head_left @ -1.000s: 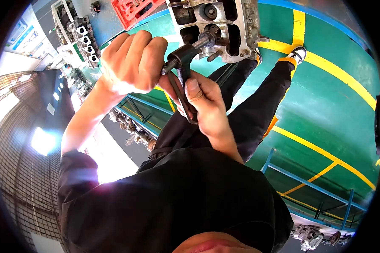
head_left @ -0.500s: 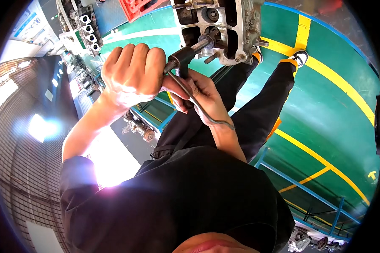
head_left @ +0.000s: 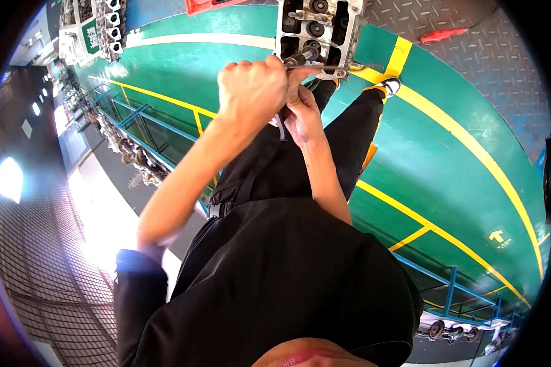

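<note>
A metal cylinder head (head_left: 348, 38) stands at the top middle, with round valve bores in its face. A dark screw clamp (head_left: 300, 59), which looks like a valve spring compressor, meets one of its bores. My left hand (head_left: 252, 92) is wrapped in a fist round the clamp's near end. Just right of it, my right hand (head_left: 304, 119) has its fingers bent round the clamp's lower part, mostly hidden by the left hand. A thin dark bar, blurred, seems to stretch right from the hands across the head's near edge.
Behind the cylinder head lies a red tray (head_left: 211, 5). A red-handled tool (head_left: 442, 35) rests on the metal tread plate (head_left: 471, 67) at the far right. Another cylinder head (head_left: 112, 27) stands far left. Blue railings (head_left: 452, 290) cross the green floor, and engine parts (head_left: 134, 156) line the left.
My view has shifted, so the cylinder head appears farther off. My left fist has moved right, close over the right hand. The clamp's thin bar no longer hangs down across my right wrist.
</note>
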Available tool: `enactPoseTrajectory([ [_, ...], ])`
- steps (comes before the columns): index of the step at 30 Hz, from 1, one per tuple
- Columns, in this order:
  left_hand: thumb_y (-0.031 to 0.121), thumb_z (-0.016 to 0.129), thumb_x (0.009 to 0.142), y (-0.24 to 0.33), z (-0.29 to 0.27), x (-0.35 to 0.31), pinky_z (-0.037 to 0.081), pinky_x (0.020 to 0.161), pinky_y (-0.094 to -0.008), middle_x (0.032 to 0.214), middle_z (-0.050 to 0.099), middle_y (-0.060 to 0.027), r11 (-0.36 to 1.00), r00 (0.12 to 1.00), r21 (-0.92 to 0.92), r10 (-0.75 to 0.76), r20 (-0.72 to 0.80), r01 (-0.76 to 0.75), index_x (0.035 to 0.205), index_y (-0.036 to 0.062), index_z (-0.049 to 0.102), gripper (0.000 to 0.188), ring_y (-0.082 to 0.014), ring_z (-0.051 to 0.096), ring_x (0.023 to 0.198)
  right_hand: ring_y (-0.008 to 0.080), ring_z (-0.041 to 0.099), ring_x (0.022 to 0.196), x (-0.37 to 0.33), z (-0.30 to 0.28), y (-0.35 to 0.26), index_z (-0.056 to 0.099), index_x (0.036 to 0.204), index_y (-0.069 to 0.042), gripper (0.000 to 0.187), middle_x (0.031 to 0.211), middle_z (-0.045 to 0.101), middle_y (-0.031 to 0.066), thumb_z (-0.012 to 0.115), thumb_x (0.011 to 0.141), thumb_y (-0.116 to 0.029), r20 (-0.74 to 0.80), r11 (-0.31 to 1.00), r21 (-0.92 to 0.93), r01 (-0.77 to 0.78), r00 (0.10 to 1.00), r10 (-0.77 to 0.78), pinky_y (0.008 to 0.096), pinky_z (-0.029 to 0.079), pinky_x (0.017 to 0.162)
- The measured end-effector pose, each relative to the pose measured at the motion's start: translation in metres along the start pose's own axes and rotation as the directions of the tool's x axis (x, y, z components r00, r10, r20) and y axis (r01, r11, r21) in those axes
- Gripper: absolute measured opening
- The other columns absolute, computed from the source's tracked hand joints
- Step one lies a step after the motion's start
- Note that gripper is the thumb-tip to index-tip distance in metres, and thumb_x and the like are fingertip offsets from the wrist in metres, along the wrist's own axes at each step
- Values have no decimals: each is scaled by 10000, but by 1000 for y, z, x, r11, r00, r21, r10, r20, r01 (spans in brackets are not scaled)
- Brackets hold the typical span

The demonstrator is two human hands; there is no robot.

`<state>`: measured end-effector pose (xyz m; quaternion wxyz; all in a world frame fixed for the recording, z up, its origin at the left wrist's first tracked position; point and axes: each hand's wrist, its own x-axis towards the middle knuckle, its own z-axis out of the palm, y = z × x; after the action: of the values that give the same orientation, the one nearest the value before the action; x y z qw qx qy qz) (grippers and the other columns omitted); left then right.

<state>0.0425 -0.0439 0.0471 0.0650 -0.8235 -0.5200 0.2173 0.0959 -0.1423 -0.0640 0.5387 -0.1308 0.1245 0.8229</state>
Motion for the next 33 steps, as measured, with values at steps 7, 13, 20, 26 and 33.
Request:
enactPoseTrajectory([
  [7,598,468,1032,24,-21,1,525,582,-547,642,653,-280,753,896,-488,-344,280,441,664,-26,692,758,-487,670,623,92,604,936,-4,-1,-2,574,1338,-7,362,1092,644,-1,628,1028,-187,-241,980,-186,-71,970,24,270,489,821],
  [13,693,386,1013,30,-30,2,552,779,-560,837,701,-331,509,795,-613,-439,419,604,826,-64,722,850,-523,699,849,183,649,838,-6,1,-13,608,1181,-26,217,974,675,64,573,1033,-180,-240,986,-158,-51,971,12,344,519,735],
  [20,200,746,775,-24,-29,47,500,860,-518,1254,546,-144,860,946,-435,146,-289,-265,1341,98,511,622,-360,579,1108,207,540,680,0,3,-11,558,1038,-35,392,787,539,69,605,1031,-424,71,988,-153,-23,997,34,340,439,627],
  [26,371,722,832,-54,-24,109,312,1225,-471,1110,673,-149,360,374,-102,884,-282,-927,959,22,680,374,-304,590,1211,165,502,620,-5,13,0,535,994,-29,414,731,495,43,613,1019,-435,-55,985,-165,55,996,-65,289,403,556],
  [33,397,695,887,-68,-17,158,449,1019,-417,923,649,-58,8,15,-17,898,-441,-1000,862,39,660,361,-250,613,1037,223,556,501,-6,10,-2,484,927,15,478,675,524,124,563,1033,-445,-79,961,-243,128,985,-151,312,439,366],
])
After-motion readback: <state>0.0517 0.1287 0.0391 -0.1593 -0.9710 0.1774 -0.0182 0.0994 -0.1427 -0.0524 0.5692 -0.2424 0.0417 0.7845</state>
